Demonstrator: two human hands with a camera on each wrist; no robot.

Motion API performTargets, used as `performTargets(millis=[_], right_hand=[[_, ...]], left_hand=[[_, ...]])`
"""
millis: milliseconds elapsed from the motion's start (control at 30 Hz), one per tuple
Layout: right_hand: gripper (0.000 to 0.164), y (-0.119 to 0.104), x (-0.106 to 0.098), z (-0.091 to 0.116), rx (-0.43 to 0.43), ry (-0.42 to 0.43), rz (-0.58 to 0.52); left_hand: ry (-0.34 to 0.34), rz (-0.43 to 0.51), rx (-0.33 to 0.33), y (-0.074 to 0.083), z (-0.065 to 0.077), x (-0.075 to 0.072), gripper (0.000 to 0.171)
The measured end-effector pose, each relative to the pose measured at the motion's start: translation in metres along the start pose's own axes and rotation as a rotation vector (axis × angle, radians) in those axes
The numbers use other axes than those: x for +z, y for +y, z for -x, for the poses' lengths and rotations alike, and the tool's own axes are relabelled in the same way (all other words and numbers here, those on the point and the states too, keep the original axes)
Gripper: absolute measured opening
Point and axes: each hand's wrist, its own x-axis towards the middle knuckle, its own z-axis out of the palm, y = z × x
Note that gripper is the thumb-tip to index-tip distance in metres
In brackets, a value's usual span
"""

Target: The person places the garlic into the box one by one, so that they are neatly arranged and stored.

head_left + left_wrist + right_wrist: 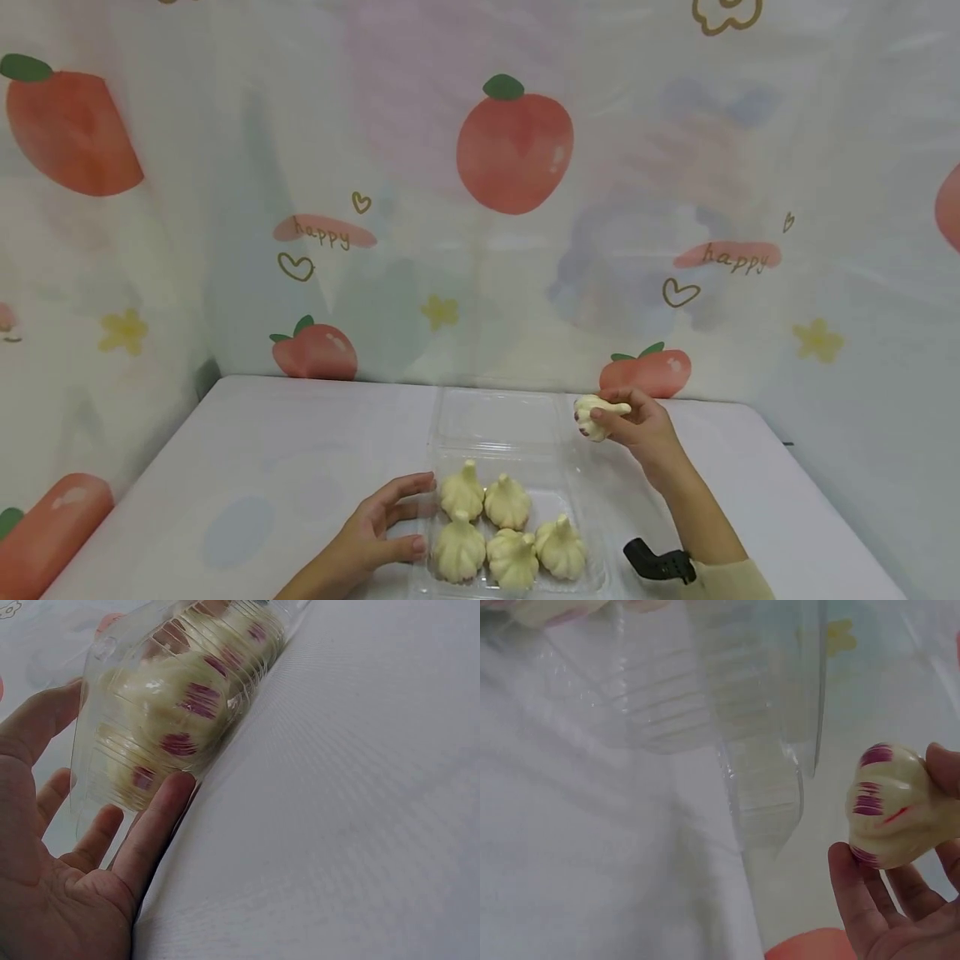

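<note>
A clear plastic box [592,575] lies on the table with its lid [498,419] folded back. Several pale garlic bulbs [460,550] stand inside, most with stems up; purple streaks mark their sides in the left wrist view. My left hand [372,525] is at the box's left wall, its fairly straight fingers [161,821] spread along the plastic. Right of the lid, my right hand [637,433] pinches another garlic bulb [889,806] between thumb and fingers, raised above the table. That bulb's stem points right in the head view, and its purple-streaked base faces left.
A black strap-like piece [660,561] sits by the right wrist. White cloth covers the table [322,450]. Behind it hangs a pale curtain [480,275] printed with fruit, hearts and flowers, which closes off the back and left.
</note>
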Motion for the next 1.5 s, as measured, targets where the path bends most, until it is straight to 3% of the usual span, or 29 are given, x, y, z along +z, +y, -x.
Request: performTargets(millis=[133,267,600,1033,1267,1500], right_hand=[[0.035,-0.011,0.007,0.008,-0.072,-0.082,0.148],[0.035,-0.019,0.012,0.014,-0.106,-0.152,0.245],[0.034,-0.033,0.020,0.019,-0.129,-0.255,0.291],[0.028,-0.028,0.027,0.025,-0.228,-0.457,0.345],[0.028,-0.024,0.025,0.023,-0.334,-0.515,0.351],[0.018,-0.023,0.023,0.024,-0.314,-0.583,0.385]], left_hand=[[-0.008,-0.002,0.013,-0.001,0.001,0.000,0.068],[-0.013,-0.012,0.037,0.000,0.002,0.000,0.068],[-0.009,-0.004,0.023,0.000,-0.002,-0.003,0.068],[0.010,-0.002,-0.018,0.001,0.000,0.000,0.068],[0.015,-0.001,-0.026,0.002,0.001,0.000,0.068],[-0.009,0.004,-0.004,0.001,0.000,-0.001,0.067]])
